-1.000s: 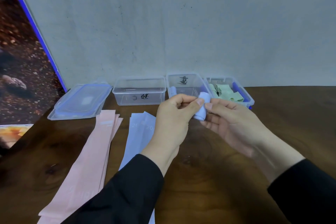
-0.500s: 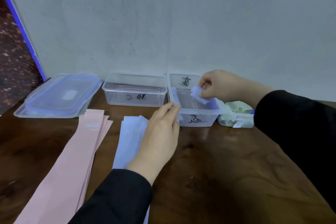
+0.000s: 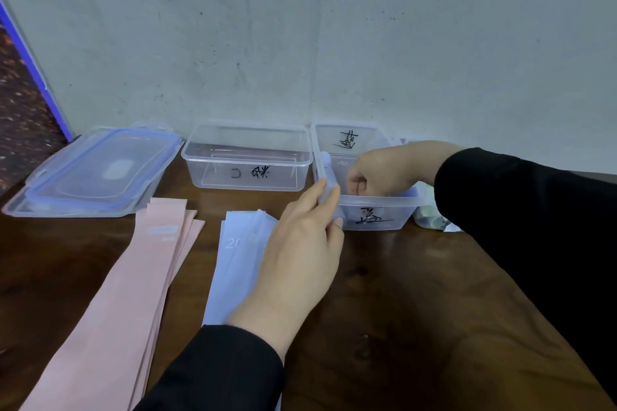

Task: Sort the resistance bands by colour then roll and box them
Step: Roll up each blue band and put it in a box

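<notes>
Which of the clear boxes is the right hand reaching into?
The middle box, which the left hand touches at its near-left corner; the left box stands untouched.

A: How many views?
B: One, head-worn, wide angle, so nothing shared with another view.
A: Facing?
B: Forward and down over a brown wooden surface (image 3: 417,327), toward a grey wall (image 3: 300,43) at the back.
A: How near?
B: Close. Both sleeves enter from the bottom and right edges; the clear boxes (image 3: 247,163) sit mid-frame against the wall. Straight lines bow near the edges.
</notes>
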`<state>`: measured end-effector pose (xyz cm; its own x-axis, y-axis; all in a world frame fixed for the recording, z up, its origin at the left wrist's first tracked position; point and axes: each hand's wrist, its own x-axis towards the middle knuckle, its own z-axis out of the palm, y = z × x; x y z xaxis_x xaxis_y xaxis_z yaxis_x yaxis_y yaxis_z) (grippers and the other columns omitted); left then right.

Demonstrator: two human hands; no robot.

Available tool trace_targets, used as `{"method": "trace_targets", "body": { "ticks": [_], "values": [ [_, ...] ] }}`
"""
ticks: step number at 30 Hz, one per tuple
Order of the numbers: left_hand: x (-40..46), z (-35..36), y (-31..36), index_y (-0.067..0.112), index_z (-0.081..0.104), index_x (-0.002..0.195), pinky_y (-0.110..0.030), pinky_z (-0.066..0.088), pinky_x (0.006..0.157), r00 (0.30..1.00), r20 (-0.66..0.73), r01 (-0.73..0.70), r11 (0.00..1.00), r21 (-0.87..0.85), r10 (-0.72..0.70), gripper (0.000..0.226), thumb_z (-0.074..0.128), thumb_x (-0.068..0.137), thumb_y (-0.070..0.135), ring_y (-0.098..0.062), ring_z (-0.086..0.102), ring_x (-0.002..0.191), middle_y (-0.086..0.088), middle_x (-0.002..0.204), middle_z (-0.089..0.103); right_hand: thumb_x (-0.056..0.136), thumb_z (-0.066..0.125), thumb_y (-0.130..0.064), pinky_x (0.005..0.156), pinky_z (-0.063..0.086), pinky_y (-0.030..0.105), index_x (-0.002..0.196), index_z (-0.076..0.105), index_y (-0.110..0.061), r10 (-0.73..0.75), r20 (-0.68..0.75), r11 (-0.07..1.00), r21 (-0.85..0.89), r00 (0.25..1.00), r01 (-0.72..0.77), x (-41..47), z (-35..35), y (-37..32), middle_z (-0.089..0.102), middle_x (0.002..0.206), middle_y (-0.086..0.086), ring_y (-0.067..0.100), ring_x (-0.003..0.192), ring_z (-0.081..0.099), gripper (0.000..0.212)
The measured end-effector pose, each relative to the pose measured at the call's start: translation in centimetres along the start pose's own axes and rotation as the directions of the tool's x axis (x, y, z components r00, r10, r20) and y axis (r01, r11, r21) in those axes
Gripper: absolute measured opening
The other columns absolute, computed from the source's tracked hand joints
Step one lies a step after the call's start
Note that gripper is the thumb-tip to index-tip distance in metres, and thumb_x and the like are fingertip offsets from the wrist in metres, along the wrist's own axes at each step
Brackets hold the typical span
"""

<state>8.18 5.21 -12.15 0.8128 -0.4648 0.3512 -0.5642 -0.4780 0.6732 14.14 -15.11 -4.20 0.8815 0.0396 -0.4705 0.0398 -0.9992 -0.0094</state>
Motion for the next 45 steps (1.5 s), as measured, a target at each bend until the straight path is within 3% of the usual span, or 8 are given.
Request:
{"method": "trace_targets", "body": {
  "ticks": [7,13,25,30,33,37,40,45],
  "values": [
    [0.0,0.0,0.2,0.034,0.034,0.153,-0.014,0.017,0.109,1.000,0.011,0.020,1.000,0.007,-0.020,0.051,0.047,0.104,0.028,-0.001,0.020,0.145,0.019,0.161,0.024,0.092,0.063,-0.018,0.076,0.049,0.023,0.093,0.071,-0.033,-0.019,0.099,0.993,0.116,0.995,0.007,-0.1,0.0,0.3,0.067,0.082,-0.017,0.005,0.078,0.060,0.017],
    [0.0,0.0,0.4,0.033,0.032,0.154,-0.021,0.020,0.114,0.999,0.024,0.026,0.999,0.034,-0.027,0.053,0.048,0.104,0.031,-0.005,0.020,0.147,0.016,0.162,0.023,0.096,0.064,-0.013,0.083,0.059,0.030,0.099,0.077,-0.008,-0.034,0.143,0.895,0.446,0.989,-0.034,-0.8,-0.3,1.0,0.079,0.091,0.000,0.014,0.084,0.074,0.015],
    [0.0,0.2,0.4,0.025,0.040,0.152,-0.032,0.024,0.119,1.000,-0.029,-0.009,0.998,0.059,0.010,0.051,0.050,0.103,0.031,-0.012,0.026,0.145,0.006,0.159,0.034,0.102,0.056,-0.032,0.070,0.047,0.020,0.095,0.075,-0.014,0.038,-0.149,0.967,0.253,0.988,0.001,-3.7,0.1,0.1,0.072,0.086,-0.008,0.010,0.077,0.062,0.027],
    [-0.2,-1.1,1.9,0.019,0.058,0.138,-0.025,0.036,0.109,0.983,-0.183,-0.021,0.999,-0.049,0.012,0.037,0.051,0.102,0.022,-0.011,0.045,0.130,0.006,0.141,0.054,0.101,0.057,-0.025,0.082,0.054,0.025,0.092,0.076,-0.014,0.169,-0.626,0.841,0.494,0.761,0.220,-5.8,-0.1,-1.9,0.075,0.083,-0.007,0.010,0.083,0.070,0.024],
    [0.5,-4.0,3.2,0.023,0.064,0.126,-0.023,0.043,0.089,0.975,-0.186,0.086,0.980,-0.179,-0.119,0.028,0.046,0.104,0.020,-0.010,0.056,0.111,0.007,0.122,0.064,0.100,0.058,-0.022,0.081,0.058,0.040,0.087,0.074,-0.011,0.216,-0.725,0.703,0.581,0.654,0.410,-7.5,1.4,-5.9,0.074,0.076,-0.003,0.009,0.071,0.068,0.024],
    [-0.6,-8.6,1.7,0.024,0.068,0.116,-0.033,0.051,0.085,0.947,-0.148,0.248,0.943,-0.220,-0.284,0.025,0.047,0.103,0.020,-0.015,0.062,0.100,0.005,0.107,0.069,0.101,0.059,-0.030,0.075,0.053,0.038,0.088,0.071,-0.024,0.143,-0.676,0.740,0.559,0.723,0.376,-7.4,5.8,-11.0,0.072,0.081,0.002,0.019,0.075,0.064,0.019],
    [-3.5,-10.0,-0.4,0.026,0.066,0.122,-0.032,0.051,0.085,0.942,-0.087,0.323,0.946,-0.027,-0.324,0.027,0.047,0.103,0.023,-0.015,0.061,0.101,0.005,0.112,0.069,0.103,0.055,-0.025,0.085,0.044,0.015,0.124,0.068,-0.023,0.121,-0.635,0.756,0.557,0.763,0.344,-5.8,9.0,-13.2,0.067,0.119,-0.006,0.006,0.102,0.061,0.024],
    [-7.8,-8.9,-2.1,0.027,0.055,0.141,-0.020,0.044,0.093,0.966,0.037,0.248,0.955,0.161,-0.257,0.037,0.047,0.105,0.028,-0.011,0.058,0.118,0.006,0.133,0.062,0.103,0.047,-0.013,0.085,0.045,0.033,0.117,0.063,-0.005,0.209,-0.602,0.838,0.516,0.770,0.176,-3.1,12.0,-14.7,0.062,0.110,0.009,0.028,0.102,0.059,0.023]
  ]
}}
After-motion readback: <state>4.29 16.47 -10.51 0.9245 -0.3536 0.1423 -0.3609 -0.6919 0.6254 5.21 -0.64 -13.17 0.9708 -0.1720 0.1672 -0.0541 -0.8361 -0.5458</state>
